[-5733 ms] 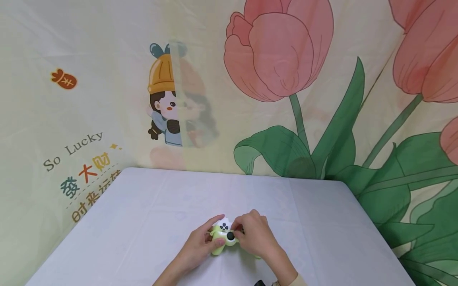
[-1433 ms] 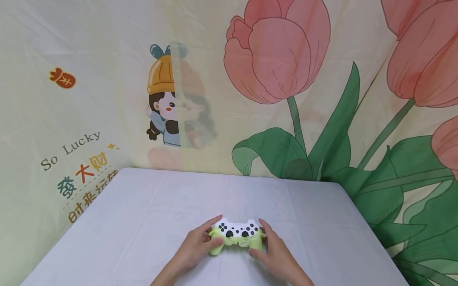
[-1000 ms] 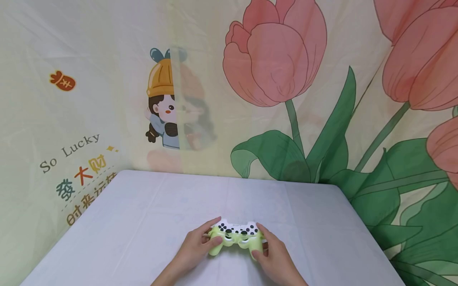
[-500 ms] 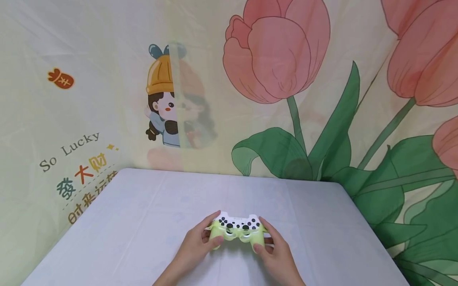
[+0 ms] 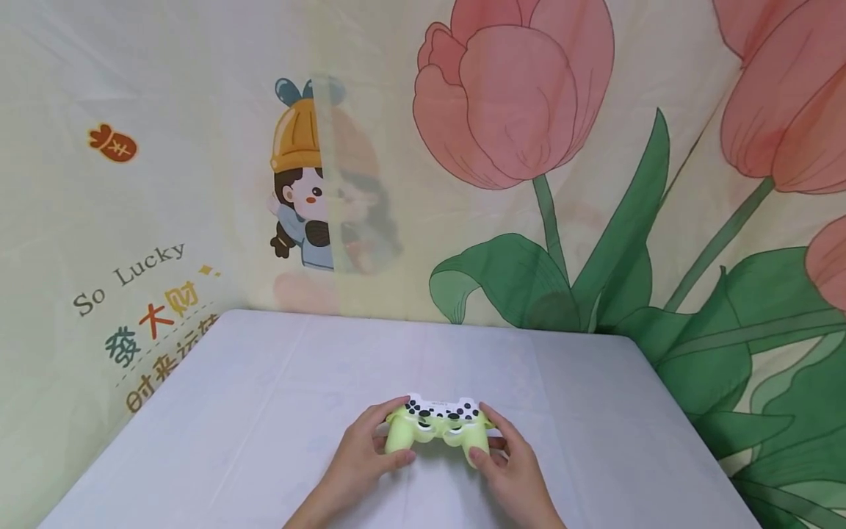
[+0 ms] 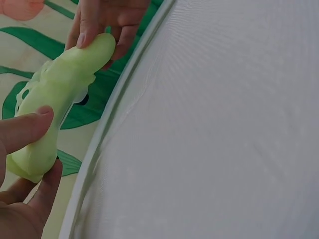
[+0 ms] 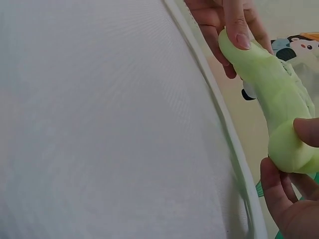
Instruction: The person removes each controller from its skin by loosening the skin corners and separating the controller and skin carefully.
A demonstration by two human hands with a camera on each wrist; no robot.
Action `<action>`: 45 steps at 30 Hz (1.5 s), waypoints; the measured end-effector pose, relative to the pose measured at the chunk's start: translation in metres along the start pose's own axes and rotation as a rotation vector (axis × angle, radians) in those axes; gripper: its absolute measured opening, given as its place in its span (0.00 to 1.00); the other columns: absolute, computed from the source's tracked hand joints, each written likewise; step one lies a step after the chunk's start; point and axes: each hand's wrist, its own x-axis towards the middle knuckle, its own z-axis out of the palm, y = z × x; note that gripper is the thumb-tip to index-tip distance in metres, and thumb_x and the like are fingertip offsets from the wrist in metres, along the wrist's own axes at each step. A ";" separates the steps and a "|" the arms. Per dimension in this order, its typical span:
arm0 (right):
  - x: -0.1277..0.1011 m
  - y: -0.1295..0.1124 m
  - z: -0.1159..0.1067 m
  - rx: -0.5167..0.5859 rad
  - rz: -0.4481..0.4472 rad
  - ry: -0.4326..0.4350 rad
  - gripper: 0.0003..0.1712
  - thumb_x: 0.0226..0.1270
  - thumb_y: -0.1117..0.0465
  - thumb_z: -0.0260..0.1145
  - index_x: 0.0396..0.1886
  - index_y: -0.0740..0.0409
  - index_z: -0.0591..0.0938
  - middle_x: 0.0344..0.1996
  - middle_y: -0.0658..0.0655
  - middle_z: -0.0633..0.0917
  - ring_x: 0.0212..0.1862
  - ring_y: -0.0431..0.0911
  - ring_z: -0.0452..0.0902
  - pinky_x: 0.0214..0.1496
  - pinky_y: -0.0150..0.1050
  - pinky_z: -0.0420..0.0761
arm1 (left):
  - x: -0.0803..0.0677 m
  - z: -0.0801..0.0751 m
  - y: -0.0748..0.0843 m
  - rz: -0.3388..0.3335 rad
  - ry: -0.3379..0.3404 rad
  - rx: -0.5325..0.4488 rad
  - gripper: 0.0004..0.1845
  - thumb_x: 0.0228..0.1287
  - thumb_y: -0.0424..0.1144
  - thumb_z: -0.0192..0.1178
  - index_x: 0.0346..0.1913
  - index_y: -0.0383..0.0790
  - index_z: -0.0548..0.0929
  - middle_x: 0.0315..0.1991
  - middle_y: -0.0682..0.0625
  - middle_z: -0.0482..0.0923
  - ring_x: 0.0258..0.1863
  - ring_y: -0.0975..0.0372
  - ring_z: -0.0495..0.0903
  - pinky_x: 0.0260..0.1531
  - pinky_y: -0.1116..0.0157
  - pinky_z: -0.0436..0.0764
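A white game controller (image 5: 439,405) with black buttons and sticks is held in the air above the table, its front face tilted up. A light green, soft-looking cover (image 5: 399,435) wraps both its grips and its lower edge. My left hand (image 5: 360,450) holds the left grip, index finger at the top corner and thumb at the grip's lower end. Around the right grip, my right hand (image 5: 518,470) has its thumb on the front and fingers behind. Both wrist views show the cover's smooth green back (image 6: 50,117) (image 7: 279,99) between the two hands.
A white-covered table (image 5: 297,382) lies beneath the hands. Behind it hangs a printed cloth (image 5: 396,301) with large pink tulips, green leaves, a cartoon child and lettering.
The right hand's fingers have moved from the controller's face to its right grip. The cover, bunched below the sticks earlier, now lies smoother. The controller's tilt has shifted; the left thumb sits lower.
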 end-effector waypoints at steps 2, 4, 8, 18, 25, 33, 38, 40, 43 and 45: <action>0.000 0.000 -0.001 -0.017 -0.006 -0.004 0.46 0.61 0.72 0.79 0.78 0.52 0.73 0.73 0.61 0.74 0.57 0.54 0.81 0.51 0.34 0.87 | 0.000 0.000 0.000 0.002 0.006 -0.009 0.44 0.55 0.36 0.82 0.75 0.54 0.75 0.69 0.42 0.73 0.61 0.47 0.82 0.52 0.67 0.86; 0.000 0.000 -0.002 -0.024 -0.014 -0.013 0.48 0.58 0.71 0.81 0.78 0.51 0.73 0.73 0.59 0.73 0.62 0.55 0.78 0.54 0.33 0.86 | 0.000 0.001 0.000 0.004 0.017 -0.019 0.43 0.54 0.35 0.82 0.74 0.53 0.76 0.69 0.44 0.73 0.63 0.47 0.80 0.52 0.67 0.86; -0.001 0.001 -0.004 -0.035 -0.042 -0.019 0.51 0.55 0.70 0.84 0.78 0.49 0.73 0.73 0.56 0.75 0.65 0.54 0.77 0.54 0.33 0.85 | 0.002 0.002 0.002 0.013 0.050 -0.044 0.42 0.50 0.33 0.84 0.70 0.51 0.79 0.68 0.47 0.72 0.68 0.47 0.76 0.53 0.66 0.86; 0.003 -0.001 -0.008 -0.067 -0.103 0.063 0.48 0.46 0.73 0.87 0.70 0.46 0.81 0.64 0.52 0.79 0.69 0.54 0.75 0.49 0.33 0.87 | 0.004 0.002 0.006 -0.008 0.099 -0.063 0.39 0.45 0.30 0.86 0.62 0.55 0.83 0.62 0.51 0.73 0.63 0.53 0.78 0.54 0.66 0.86; 0.003 0.000 -0.008 -0.019 -0.131 0.079 0.45 0.43 0.75 0.87 0.64 0.52 0.81 0.61 0.53 0.78 0.69 0.54 0.76 0.47 0.35 0.88 | 0.004 0.003 0.006 -0.014 0.109 -0.057 0.38 0.43 0.31 0.87 0.59 0.57 0.82 0.59 0.52 0.72 0.58 0.53 0.78 0.53 0.65 0.86; 0.001 0.003 -0.007 -0.011 -0.149 0.060 0.43 0.38 0.76 0.88 0.56 0.55 0.78 0.56 0.54 0.78 0.58 0.43 0.81 0.46 0.38 0.88 | 0.003 0.003 0.004 0.014 0.125 -0.007 0.34 0.42 0.34 0.87 0.53 0.55 0.81 0.55 0.52 0.73 0.52 0.55 0.78 0.48 0.65 0.86; 0.000 0.002 -0.004 -0.072 -0.124 0.052 0.41 0.36 0.75 0.87 0.51 0.54 0.77 0.53 0.54 0.78 0.56 0.50 0.78 0.44 0.36 0.88 | 0.002 0.003 0.004 0.029 0.123 0.024 0.30 0.43 0.36 0.86 0.48 0.52 0.80 0.52 0.51 0.74 0.48 0.58 0.78 0.44 0.65 0.86; 0.000 0.002 -0.003 -0.100 -0.114 0.057 0.40 0.36 0.75 0.86 0.50 0.53 0.76 0.53 0.54 0.78 0.56 0.52 0.77 0.44 0.35 0.88 | 0.002 0.004 0.004 0.024 0.112 0.027 0.29 0.43 0.37 0.86 0.47 0.52 0.80 0.52 0.51 0.74 0.48 0.59 0.78 0.43 0.66 0.85; 0.001 0.000 -0.002 -0.135 -0.092 0.066 0.39 0.36 0.74 0.86 0.48 0.54 0.74 0.52 0.55 0.78 0.55 0.52 0.76 0.43 0.34 0.88 | 0.002 0.004 0.005 0.009 0.098 0.040 0.29 0.43 0.38 0.86 0.46 0.52 0.79 0.51 0.52 0.74 0.47 0.59 0.78 0.43 0.66 0.85; 0.001 -0.001 -0.001 -0.153 -0.081 0.069 0.39 0.36 0.73 0.86 0.47 0.53 0.74 0.52 0.55 0.78 0.54 0.52 0.76 0.42 0.33 0.87 | 0.002 0.004 0.005 -0.003 0.093 0.047 0.29 0.42 0.38 0.86 0.45 0.52 0.78 0.51 0.53 0.74 0.47 0.59 0.78 0.43 0.66 0.84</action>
